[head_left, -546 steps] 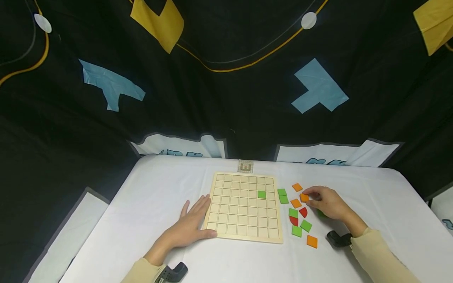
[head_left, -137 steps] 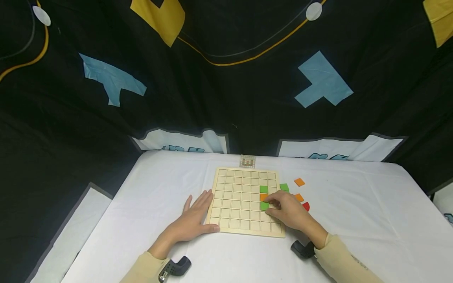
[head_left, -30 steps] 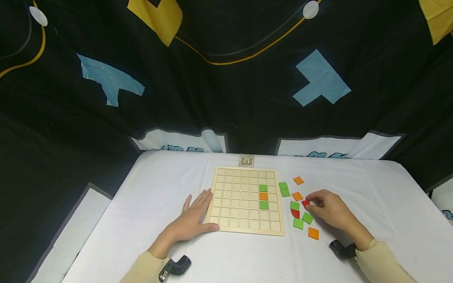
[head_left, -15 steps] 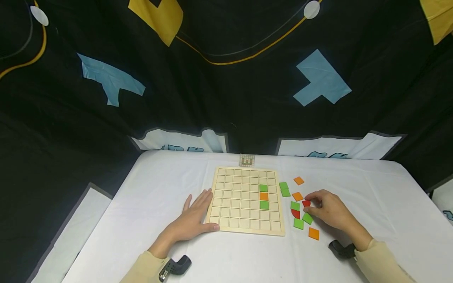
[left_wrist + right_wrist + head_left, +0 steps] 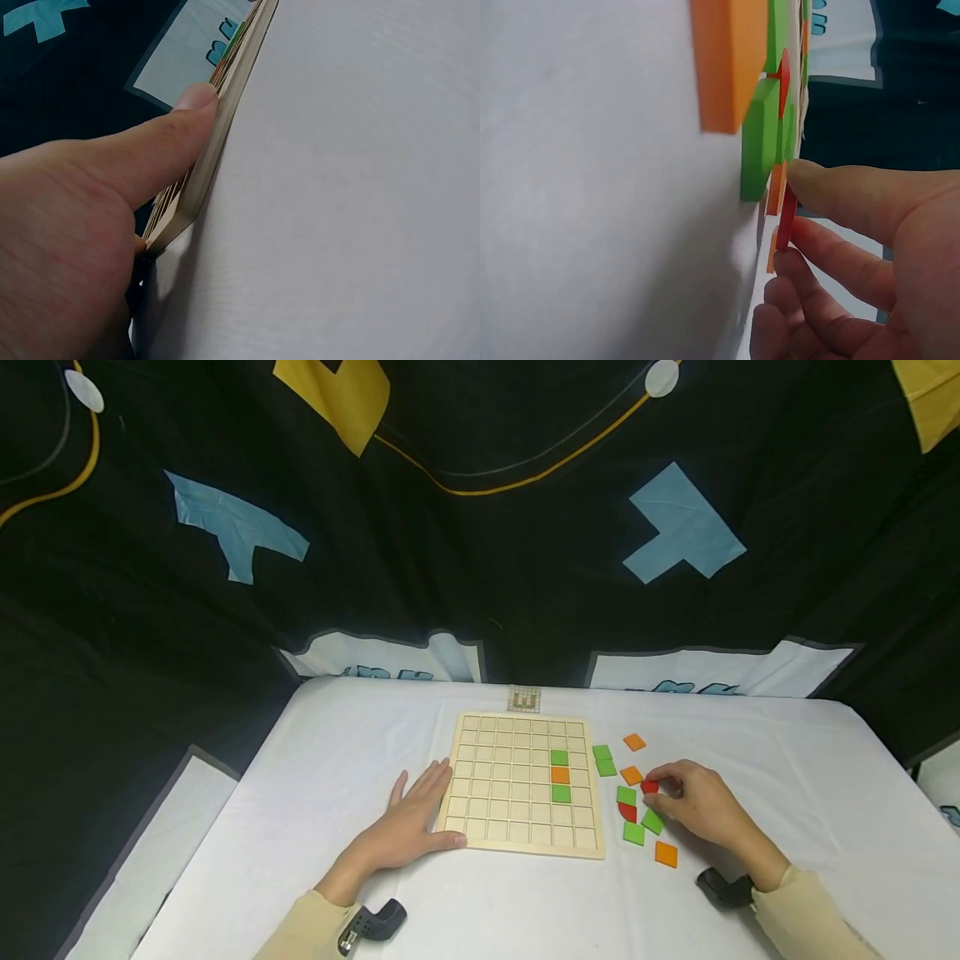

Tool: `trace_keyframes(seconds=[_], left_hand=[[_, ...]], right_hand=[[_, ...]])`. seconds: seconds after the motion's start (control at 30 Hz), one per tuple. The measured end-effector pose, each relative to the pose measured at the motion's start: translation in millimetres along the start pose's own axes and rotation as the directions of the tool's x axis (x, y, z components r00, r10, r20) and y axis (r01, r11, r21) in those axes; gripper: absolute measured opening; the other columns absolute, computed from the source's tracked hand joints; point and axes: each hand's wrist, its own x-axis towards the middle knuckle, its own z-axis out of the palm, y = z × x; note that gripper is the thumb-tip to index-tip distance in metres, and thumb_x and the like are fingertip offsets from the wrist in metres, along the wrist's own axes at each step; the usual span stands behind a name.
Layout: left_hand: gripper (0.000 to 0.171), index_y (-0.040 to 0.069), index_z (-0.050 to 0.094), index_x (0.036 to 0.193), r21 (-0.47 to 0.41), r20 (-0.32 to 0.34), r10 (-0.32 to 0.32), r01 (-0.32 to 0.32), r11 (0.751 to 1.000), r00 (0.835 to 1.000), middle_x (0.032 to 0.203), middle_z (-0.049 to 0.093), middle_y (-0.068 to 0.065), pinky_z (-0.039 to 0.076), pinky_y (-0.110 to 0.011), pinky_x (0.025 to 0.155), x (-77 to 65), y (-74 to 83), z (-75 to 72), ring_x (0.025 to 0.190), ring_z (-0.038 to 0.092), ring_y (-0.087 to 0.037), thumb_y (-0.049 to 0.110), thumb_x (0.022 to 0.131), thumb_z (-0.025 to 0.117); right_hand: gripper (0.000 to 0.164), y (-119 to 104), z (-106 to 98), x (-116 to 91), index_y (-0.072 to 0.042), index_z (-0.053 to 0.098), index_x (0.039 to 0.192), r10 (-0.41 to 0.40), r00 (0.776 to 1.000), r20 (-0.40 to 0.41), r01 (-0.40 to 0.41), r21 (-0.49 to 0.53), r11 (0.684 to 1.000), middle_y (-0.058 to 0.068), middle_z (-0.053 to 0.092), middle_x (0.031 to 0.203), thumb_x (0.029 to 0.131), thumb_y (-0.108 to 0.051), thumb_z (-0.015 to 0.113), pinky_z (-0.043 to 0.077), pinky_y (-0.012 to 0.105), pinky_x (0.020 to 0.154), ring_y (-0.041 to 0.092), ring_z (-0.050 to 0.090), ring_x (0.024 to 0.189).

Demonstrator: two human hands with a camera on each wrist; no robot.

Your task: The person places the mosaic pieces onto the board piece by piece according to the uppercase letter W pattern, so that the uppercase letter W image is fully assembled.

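My right hand [image 5: 697, 800] pinches a red tile [image 5: 649, 787] between thumb and fingertips at the right of the board. In the right wrist view that thin red tile [image 5: 787, 214] stands tilted on edge between thumb and fingers. My left hand [image 5: 408, 827] rests flat with spread fingers along the left side of a wooden grid board [image 5: 498, 810], its thumb on the near-left corner. Down one column of the board sit a green tile [image 5: 559, 757], an orange tile [image 5: 559, 775] and another green tile [image 5: 561, 793].
Loose tiles lie between board and right hand: a red quarter-circle [image 5: 628, 812], several green squares [image 5: 633, 834] and orange squares [image 5: 666, 854]. A small card with a grid pattern [image 5: 524, 699] lies behind the board on the white tablecloth [image 5: 360, 735]. A dark curtain [image 5: 480, 585] hangs behind.
Since the oldest frame, an orange and a second green tile have joined the first green one on the board. My right hand has returned right, to the red tile, which has turned slightly. Left hand still.
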Motion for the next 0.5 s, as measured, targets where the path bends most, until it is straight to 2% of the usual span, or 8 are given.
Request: trace_keyframes(seconds=[0.37,0.5], left_hand=[[0.107,-0.002,0.014,0.159,0.016,-0.001,0.003,-0.003,1.0,1.0,0.167,0.009,-0.015,-0.011,-0.058,0.119,0.1,1.0,-0.5,0.155,0.004,-0.03,0.056,0.088,0.069],[0.106,-0.002,0.015,0.159,0.015,-0.007,0.003,-0.003,1.0,1.0,0.167,0.01,-0.016,-0.01,-0.059,0.119,-0.3,1.5,-0.4,0.155,0.006,-0.031,0.056,0.088,0.07]], right_hand=[[0.032,-14,-1,-4,-0.004,0.074,0.109,-0.019,0.998,-0.06,0.021,0.02,1.0,0.01,0.067,0.105,0.082,-0.02,0.083,0.051,0.037,0.073,0.023,0.055,0.086],[0.031,-19,-2,-4,-0.004,0.074,0.109,-0.044,0.996,-0.077,0.046,0.029,0.999,0.01,0.068,0.106,0.083,-0.019,0.083,0.052,0.038,0.074,0.023,0.057,0.087]])
